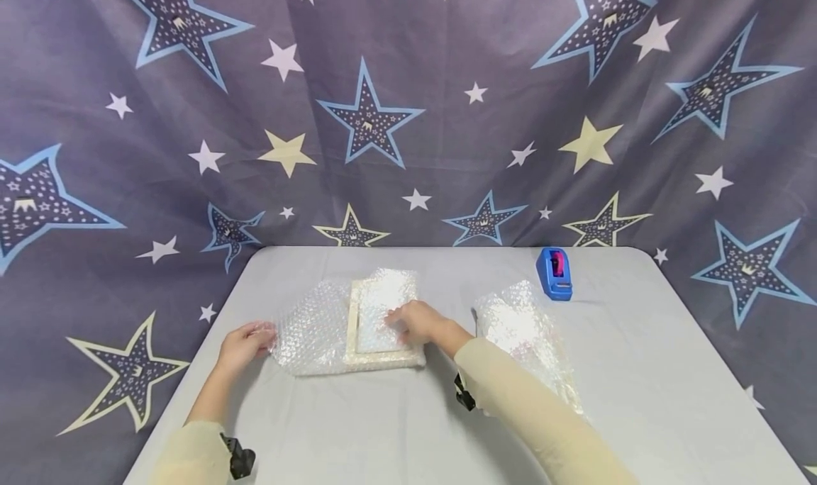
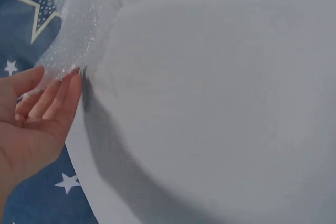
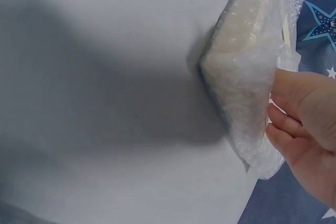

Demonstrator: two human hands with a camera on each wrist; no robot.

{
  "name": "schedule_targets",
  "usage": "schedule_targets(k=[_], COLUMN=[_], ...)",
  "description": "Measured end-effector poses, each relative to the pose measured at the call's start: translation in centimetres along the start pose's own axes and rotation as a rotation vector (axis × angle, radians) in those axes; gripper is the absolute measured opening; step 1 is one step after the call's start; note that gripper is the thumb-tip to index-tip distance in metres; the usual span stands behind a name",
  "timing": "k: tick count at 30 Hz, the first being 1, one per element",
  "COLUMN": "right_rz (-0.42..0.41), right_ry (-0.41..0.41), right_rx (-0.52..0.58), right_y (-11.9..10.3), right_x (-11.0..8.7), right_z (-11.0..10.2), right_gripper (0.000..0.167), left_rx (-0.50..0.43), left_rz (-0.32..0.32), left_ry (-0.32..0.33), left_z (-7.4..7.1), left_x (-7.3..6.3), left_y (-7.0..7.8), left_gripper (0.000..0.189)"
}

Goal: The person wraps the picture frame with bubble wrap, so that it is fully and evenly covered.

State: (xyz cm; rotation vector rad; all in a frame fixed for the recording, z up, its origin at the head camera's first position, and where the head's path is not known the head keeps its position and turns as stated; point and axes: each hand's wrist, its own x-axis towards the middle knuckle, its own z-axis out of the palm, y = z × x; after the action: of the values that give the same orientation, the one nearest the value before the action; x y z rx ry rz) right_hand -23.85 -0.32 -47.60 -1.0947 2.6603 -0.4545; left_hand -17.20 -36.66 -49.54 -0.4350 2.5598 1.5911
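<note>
A cream picture frame (image 1: 352,332) lies on the table, partly wrapped in bubble wrap. One flap of the bubble wrap (image 1: 313,329) spreads out to the left of the frame. My left hand (image 1: 245,344) pinches that flap's outer end between thumb and fingers; the left wrist view shows the wrap (image 2: 84,30) running away from the fingertips. Over the frame's right part, my right hand (image 1: 418,322) presses on the wrap covering its middle. In the right wrist view, the wrapped frame corner (image 3: 236,77) is beside the fingers (image 3: 286,124), which rest against the plastic.
To the right lies another bubble-wrapped item (image 1: 520,329), partly behind my right forearm. A blue tape dispenser (image 1: 554,276) with a pink core stands near the back right of the white-covered table (image 1: 357,428). A star-patterned curtain (image 1: 408,159) hangs behind the table.
</note>
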Motion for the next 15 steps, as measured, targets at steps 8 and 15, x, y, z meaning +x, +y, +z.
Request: schedule_targets(k=[8, 15], right_rz=[0.001, -0.037], right_ry=[-0.001, 0.021], right_rx=[0.003, -0.045], right_y=[-0.1, 0.1], right_x=[-0.1, -0.1], right_z=[0.4, 0.5], right_gripper=[0.049, 0.049], left_rx=[-0.364, -0.497], left_rz=[-0.065, -0.023], left_ry=[-0.126, -0.110], left_z=[-0.3, -0.1], left_x=[-1.1, -1.6], left_y=[0.2, 1.7], left_gripper=[0.055, 0.031])
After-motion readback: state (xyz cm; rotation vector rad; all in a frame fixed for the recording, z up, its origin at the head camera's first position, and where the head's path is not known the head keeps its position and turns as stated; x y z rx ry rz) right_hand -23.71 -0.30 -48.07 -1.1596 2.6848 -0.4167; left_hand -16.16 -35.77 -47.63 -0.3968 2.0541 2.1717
